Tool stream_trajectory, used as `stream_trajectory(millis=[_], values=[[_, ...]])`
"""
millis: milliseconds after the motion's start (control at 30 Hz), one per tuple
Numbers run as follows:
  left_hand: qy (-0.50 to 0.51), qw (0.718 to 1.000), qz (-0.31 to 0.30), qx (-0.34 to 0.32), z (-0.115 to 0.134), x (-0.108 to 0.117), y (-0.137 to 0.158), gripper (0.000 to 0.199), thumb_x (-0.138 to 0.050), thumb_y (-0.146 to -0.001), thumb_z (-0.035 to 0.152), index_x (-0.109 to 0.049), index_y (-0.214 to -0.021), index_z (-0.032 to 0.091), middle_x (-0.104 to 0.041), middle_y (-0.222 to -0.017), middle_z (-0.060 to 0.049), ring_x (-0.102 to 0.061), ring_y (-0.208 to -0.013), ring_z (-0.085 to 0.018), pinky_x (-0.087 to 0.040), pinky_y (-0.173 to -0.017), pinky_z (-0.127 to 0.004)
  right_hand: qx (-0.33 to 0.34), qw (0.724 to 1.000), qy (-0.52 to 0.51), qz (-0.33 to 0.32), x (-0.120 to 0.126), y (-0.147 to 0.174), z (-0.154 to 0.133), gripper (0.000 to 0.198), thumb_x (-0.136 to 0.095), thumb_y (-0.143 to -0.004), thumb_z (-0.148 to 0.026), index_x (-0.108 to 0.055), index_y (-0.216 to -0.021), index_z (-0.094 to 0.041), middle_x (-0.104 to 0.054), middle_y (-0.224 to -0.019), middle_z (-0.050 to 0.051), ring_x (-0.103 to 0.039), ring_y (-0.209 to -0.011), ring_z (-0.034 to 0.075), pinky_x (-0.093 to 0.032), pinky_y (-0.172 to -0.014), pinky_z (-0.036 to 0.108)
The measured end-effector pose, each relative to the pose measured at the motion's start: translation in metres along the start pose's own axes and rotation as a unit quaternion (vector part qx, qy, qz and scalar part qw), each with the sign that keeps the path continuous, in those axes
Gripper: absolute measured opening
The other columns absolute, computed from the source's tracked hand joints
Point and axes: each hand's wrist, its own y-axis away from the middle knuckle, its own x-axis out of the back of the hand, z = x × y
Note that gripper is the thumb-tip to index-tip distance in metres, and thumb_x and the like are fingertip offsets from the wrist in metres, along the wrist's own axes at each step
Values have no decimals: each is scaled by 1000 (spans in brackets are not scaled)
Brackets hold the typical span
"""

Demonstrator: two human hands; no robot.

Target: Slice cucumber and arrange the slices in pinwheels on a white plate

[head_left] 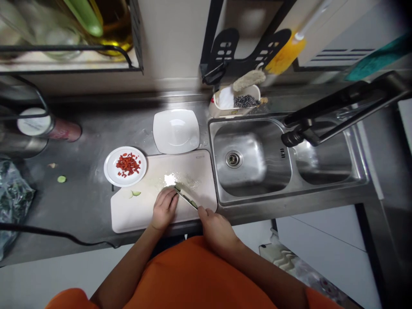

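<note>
My right hand [216,226] is wrapped round the handle of a kitchen knife [186,198], whose blade slants up and left over the pale cutting board [151,214]. Slim green pieces, which look like cucumber [193,203], lie along the blade's far side. Close to the knife's tip, my left hand [165,207] rests on the board with fingers curled together; whatever is under them is hidden. Further left on the board lie a few green-edged slices [136,193]. A small white plate of red goji berries [128,165] overlaps the board's upper left corner.
Behind the board sits a square white plate [176,131]. To the right is a double steel sink [222,189] with a black faucet [292,138]. A caddy [230,112] stands behind it. At left are a red canister [66,130], a cucumber end [61,179], a plastic bag [14,201] and a black cord [64,235].
</note>
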Motion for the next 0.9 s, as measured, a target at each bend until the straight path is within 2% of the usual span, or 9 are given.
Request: stream_trajectory(millis=[900], values=[[11, 1000, 8, -5, 0, -1, -1, 20, -52, -87, 16, -61, -104, 18, -66, -103, -8, -61, -100, -20, -49, -94, -42, 3, 1000, 2, -2, 0, -5, -1, 31, -28, -88, -6, -46, -110, -19, -64, -93, 11, -66, -81, 23, -46, -63, 28]])
